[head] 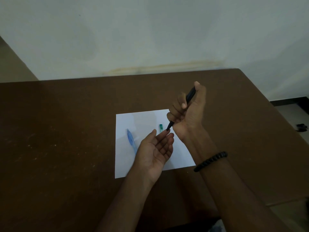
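My right hand [189,113] is raised above the table and grips a dark pen [189,96] in its curled fingers, tip pointing down and left. The pen tip sits just above the fingertips of my left hand [155,151], which lies palm up with relaxed fingers over a white sheet of paper [132,121]. A blue pen [131,139] lies on the paper, left of my left hand. A small green piece [161,127], perhaps a lead case or cap, lies on the paper near the dark pen's tip.
The paper rests on a brown table [66,131] that backs onto a pale wall [150,39]. A black bead bracelet [211,160] circles my right wrist. Beyond the table's right edge, a dark object [301,127] lies on the floor.
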